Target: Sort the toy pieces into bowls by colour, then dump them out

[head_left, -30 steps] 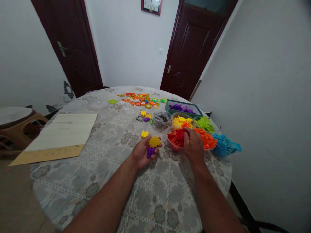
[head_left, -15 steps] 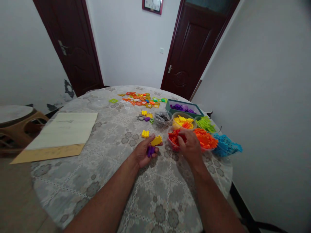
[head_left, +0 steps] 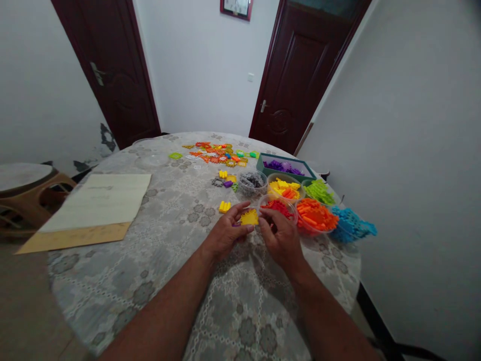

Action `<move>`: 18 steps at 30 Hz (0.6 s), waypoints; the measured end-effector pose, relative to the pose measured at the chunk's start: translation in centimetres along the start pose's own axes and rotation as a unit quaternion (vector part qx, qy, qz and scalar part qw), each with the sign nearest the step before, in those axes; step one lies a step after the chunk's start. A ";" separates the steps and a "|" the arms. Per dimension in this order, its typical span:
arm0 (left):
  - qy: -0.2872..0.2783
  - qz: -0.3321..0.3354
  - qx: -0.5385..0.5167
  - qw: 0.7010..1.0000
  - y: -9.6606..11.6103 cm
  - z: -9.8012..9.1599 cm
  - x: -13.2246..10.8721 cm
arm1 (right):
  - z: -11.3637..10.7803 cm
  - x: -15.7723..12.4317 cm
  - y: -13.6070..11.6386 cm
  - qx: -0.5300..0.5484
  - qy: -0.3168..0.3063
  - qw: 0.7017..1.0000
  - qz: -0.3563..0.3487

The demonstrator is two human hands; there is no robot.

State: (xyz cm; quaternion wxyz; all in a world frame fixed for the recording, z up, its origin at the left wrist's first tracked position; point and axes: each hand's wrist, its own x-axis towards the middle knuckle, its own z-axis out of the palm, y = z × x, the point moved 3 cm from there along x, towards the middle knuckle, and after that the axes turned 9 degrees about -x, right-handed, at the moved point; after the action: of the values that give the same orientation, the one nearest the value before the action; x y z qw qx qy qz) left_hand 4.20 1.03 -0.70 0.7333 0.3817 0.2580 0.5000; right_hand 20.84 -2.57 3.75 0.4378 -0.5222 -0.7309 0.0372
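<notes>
a yellow toothed plastic piece (head_left: 249,217) is resting in the left hand (head_left: 227,230), above the tabletop (head_left: 165,281). the left fingers are clamping on this piece, with the thumb running along its lower edge. the right hand (head_left: 281,239) is reaching to the right edge of the piece, its fingers bending inward; i cannot tell if they are pinching something, because the hand is hiding it.

just beyond the left hand, a yellow ridged block (head_left: 224,206) is lying. just behind the right hand, red pieces (head_left: 278,206) are filling a clear bowl (head_left: 295,219). orange pieces (head_left: 316,215) are sitting to its right, and blue pieces (head_left: 351,224) are lying farther right. behind these, yellow pieces (head_left: 282,186), gray pieces (head_left: 251,181) and green pieces (head_left: 318,191) are forming separate heaps, while a dark green box (head_left: 286,175) is holding purple pieces (head_left: 281,166). on the left, a pale sheet (head_left: 99,198) is lying flat.
</notes>
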 end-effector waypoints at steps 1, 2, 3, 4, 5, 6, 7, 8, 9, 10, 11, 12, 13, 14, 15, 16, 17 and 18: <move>-0.003 0.007 0.007 1.000 -0.1 -0.1 0.1 | 0.3 -0.1 -0.1 0.013 -0.011 1.000 0.012; -0.005 0.013 0.014 1.000 -0.1 -0.2 0.1 | 0.5 -0.2 -0.1 0.026 -0.022 0.999 0.027; -0.006 0.019 0.021 1.000 -0.1 -0.3 0.2 | 0.6 -0.2 -0.1 0.038 -0.031 0.998 0.042; -0.007 0.025 0.030 0.999 -0.1 -0.4 0.2 | 0.7 -0.2 -0.1 0.050 -0.043 0.996 0.058; -0.008 0.032 0.039 0.999 -0.1 -0.4 0.2 | 0.8 -0.1 -0.1 0.060 -0.056 0.994 0.070; -0.011 0.038 0.048 0.998 -0.1 -0.4 0.2 | 0.9 -0.1 -0.1 0.066 -0.069 0.992 0.079; -0.015 0.041 0.058 0.997 0.0 -0.4 0.2 | 0.9 -0.1 -0.1 0.069 -0.081 0.991 0.084; -0.019 0.041 0.066 0.997 0.0 -0.3 0.1 | 1.0 -0.1 -0.1 0.071 -0.093 0.989 0.085; -0.021 0.039 0.071 0.996 0.1 -0.2 0.1 | 1.0 0.0 -0.2 0.073 -0.102 0.988 0.086; -0.020 0.034 0.073 0.997 0.1 -0.2 0.0 | 0.9 0.0 -0.1 0.073 -0.109 0.987 0.088; -0.015 0.028 0.072 0.997 0.1 -0.1 0.0 | 0.8 0.1 0.0 0.073 -0.112 0.987 0.092; -0.005 0.023 0.065 0.998 0.1 -0.1 0.0 | 0.6 0.3 0.2 0.070 -0.114 0.986 0.097; 0.011 0.022 0.051 0.998 0.1 -0.2 0.0 | 0.3 0.6 0.4 0.063 -0.113 0.986 0.102; 0.028 0.021 0.029 0.999 0.2 -0.3 0.1 | -0.2 1.0 0.8 0.048 -0.106 0.988 0.106; 0.047 0.021 -0.002 0.999 0.2 -0.5 0.2 | -0.7 1.6 1.2 0.025 -0.093 0.990 0.107; 0.064 0.021 -0.040 0.997 0.3 -0.8 0.4 | -1.4 2.3 1.7 -0.005 -0.074 0.991 0.107; 0.078 0.021 -0.084 0.993 0.4 -1.0 0.5 | -2.1 3.1 2.3 -0.042 -0.050 0.992 0.107; 0.088 0.021 -0.126 0.988 0.4 -1.3 0.6 | -2.7 4.0 3.1 -0.082 -0.025 0.991 0.107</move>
State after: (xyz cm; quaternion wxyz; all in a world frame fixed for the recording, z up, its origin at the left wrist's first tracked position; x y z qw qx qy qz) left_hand 3.22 2.07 -1.07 0.7394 0.2456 0.2486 0.5754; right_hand 24.64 0.91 6.28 0.3691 -0.6302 -0.6821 0.0368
